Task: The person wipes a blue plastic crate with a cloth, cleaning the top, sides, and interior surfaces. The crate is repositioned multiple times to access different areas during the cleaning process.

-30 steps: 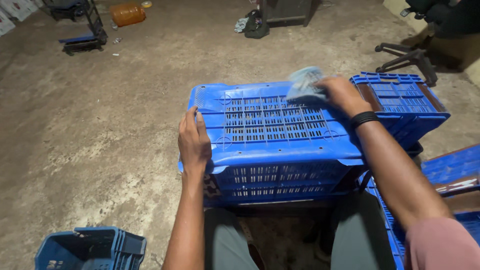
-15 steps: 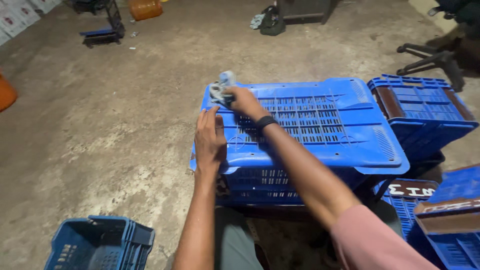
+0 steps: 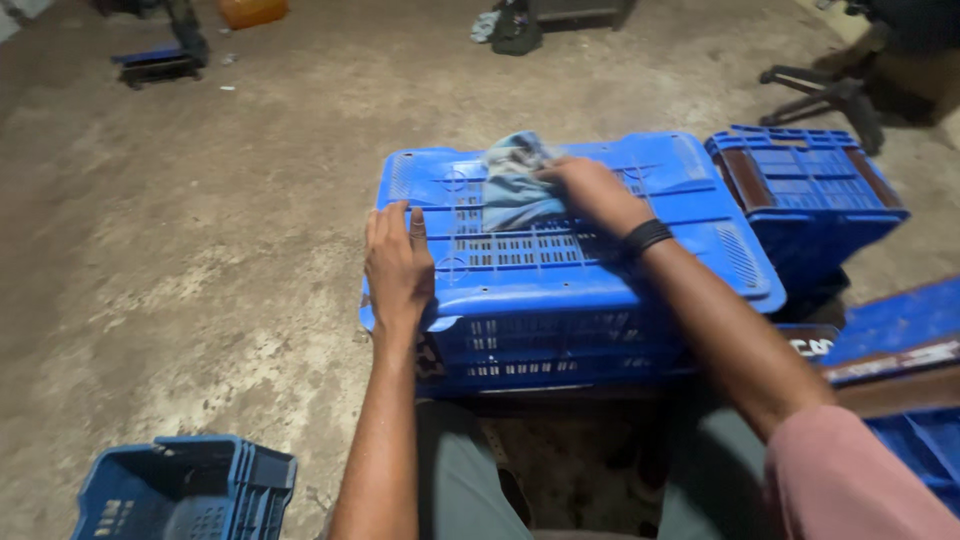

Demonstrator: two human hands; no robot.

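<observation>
A stack of blue crates (image 3: 805,195) stands just right of the grip, with a dark chair base (image 3: 825,95) beyond it. An orange container (image 3: 252,10) lies far off on the concrete floor (image 3: 200,250), and another blue crate (image 3: 185,490) sits near left.

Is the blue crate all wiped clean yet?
Not yet. The right hand presses a cloth on the middle of the upturned blue crate, while the left hand steadies its near edge. I cannot tell which parts are already clean. The other crates lie untouched.
</observation>
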